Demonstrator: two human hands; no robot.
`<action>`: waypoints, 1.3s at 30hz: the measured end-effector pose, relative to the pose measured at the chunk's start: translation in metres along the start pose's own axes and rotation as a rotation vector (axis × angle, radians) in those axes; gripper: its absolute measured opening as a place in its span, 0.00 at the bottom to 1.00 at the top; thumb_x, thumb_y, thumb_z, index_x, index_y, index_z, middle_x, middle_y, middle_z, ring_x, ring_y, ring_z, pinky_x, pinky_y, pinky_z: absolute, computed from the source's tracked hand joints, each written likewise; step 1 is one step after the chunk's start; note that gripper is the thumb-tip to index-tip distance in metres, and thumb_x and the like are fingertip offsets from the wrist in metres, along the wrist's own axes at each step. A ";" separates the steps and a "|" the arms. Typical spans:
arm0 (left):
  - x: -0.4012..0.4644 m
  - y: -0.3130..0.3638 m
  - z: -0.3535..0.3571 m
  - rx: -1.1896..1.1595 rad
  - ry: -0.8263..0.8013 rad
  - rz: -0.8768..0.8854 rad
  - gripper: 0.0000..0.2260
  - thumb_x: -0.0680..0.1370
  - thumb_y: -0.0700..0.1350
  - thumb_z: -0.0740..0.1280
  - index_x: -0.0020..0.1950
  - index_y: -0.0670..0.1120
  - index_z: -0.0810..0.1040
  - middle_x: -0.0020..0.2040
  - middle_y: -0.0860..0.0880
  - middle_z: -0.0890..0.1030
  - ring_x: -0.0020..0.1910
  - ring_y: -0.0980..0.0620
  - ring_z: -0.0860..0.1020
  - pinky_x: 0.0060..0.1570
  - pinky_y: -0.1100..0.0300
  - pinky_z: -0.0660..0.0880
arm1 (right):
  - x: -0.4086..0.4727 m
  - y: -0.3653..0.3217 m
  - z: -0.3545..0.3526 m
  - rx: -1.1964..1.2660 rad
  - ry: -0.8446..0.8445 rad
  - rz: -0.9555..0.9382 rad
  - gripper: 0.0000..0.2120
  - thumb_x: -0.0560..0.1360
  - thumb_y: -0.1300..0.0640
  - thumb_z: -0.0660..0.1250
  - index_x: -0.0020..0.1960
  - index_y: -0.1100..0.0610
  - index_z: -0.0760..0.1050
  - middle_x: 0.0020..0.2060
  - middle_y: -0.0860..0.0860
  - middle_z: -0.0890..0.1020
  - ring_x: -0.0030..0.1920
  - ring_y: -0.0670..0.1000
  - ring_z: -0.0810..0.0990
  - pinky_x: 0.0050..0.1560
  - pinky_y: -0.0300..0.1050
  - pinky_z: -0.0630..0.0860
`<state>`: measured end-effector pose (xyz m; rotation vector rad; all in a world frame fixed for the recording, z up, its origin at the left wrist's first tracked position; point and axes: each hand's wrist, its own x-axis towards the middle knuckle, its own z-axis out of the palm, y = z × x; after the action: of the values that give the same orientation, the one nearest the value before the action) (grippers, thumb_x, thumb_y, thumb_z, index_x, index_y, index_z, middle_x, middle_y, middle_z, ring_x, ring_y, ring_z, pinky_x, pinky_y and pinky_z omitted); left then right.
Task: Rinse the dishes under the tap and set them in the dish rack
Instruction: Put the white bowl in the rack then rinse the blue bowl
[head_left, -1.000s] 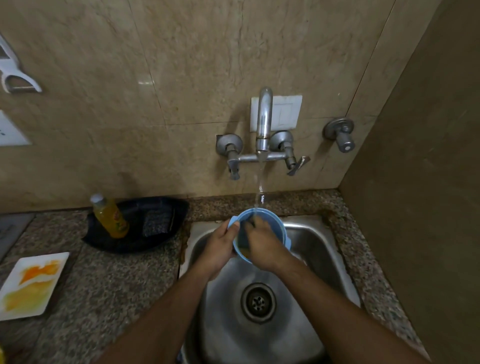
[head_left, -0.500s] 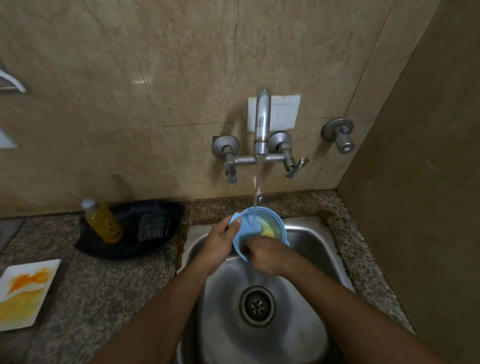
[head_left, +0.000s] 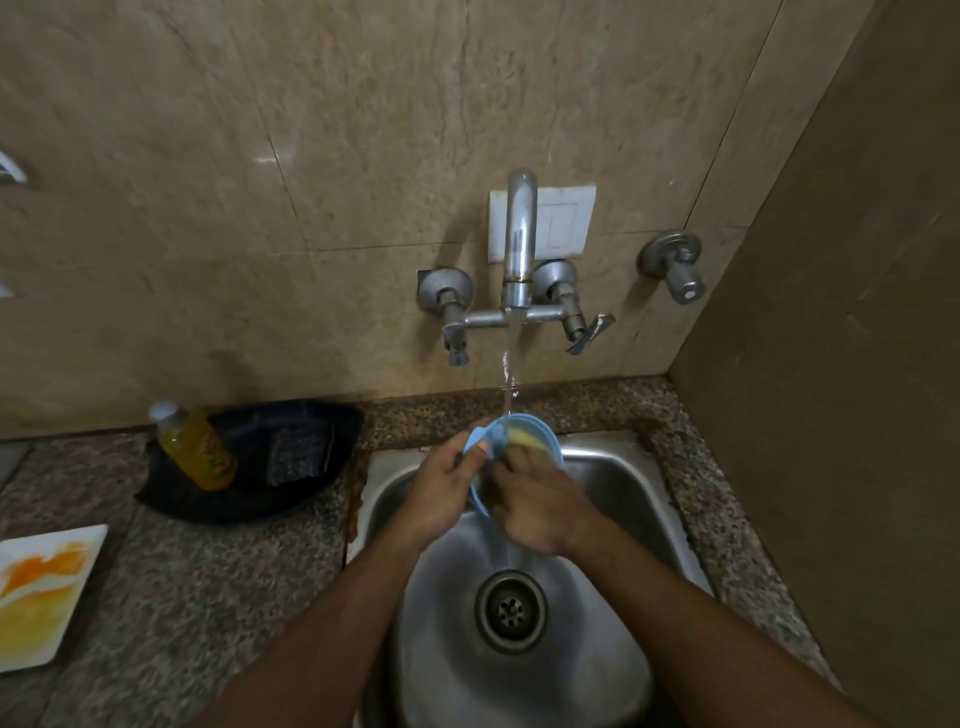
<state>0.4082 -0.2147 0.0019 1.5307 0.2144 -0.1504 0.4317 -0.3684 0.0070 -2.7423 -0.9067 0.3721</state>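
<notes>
Under tap (head_left: 519, 249): left hand (head_left: 441, 488) grips blue bowl (head_left: 540, 436) rim; right hand (head_left: 540, 504) fingers inside; bottle (head_left: 195, 447) label unreadable.

Dim warm light, wide-angle edge distortion

one blue bowl (head_left: 524, 434), one stained plate (head_left: 44, 592), one bottle (head_left: 195, 447), two hands.

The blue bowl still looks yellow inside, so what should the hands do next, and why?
Probably keep rubbing. The left hand grips the bowl by its rim under the tap stream, and the right hand reaches inside. Yellow residue shows there, so it likely isn't ready for a rack yet.
</notes>
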 end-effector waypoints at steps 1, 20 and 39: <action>0.000 0.004 -0.003 0.022 0.010 0.033 0.11 0.82 0.45 0.62 0.62 0.55 0.78 0.53 0.51 0.85 0.52 0.57 0.83 0.47 0.64 0.78 | -0.002 -0.005 0.000 0.117 -0.023 -0.046 0.23 0.77 0.51 0.61 0.71 0.51 0.67 0.69 0.53 0.69 0.66 0.55 0.70 0.66 0.51 0.69; -0.036 -0.026 -0.015 1.343 0.141 0.688 0.29 0.75 0.49 0.72 0.73 0.59 0.65 0.68 0.38 0.66 0.61 0.38 0.72 0.53 0.45 0.77 | -0.051 0.015 0.002 0.281 0.131 0.334 0.14 0.75 0.58 0.63 0.53 0.46 0.82 0.51 0.45 0.85 0.52 0.47 0.82 0.56 0.45 0.77; 0.011 -0.006 -0.002 0.076 0.188 0.029 0.09 0.82 0.49 0.62 0.54 0.50 0.82 0.46 0.49 0.85 0.46 0.53 0.82 0.52 0.52 0.78 | -0.013 -0.026 0.014 0.152 -0.002 -0.146 0.30 0.80 0.41 0.53 0.79 0.50 0.53 0.77 0.49 0.61 0.71 0.52 0.68 0.67 0.47 0.68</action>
<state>0.4173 -0.2127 -0.0069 1.6233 0.3381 0.0090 0.4028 -0.3536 0.0035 -2.5219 -1.0273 0.3993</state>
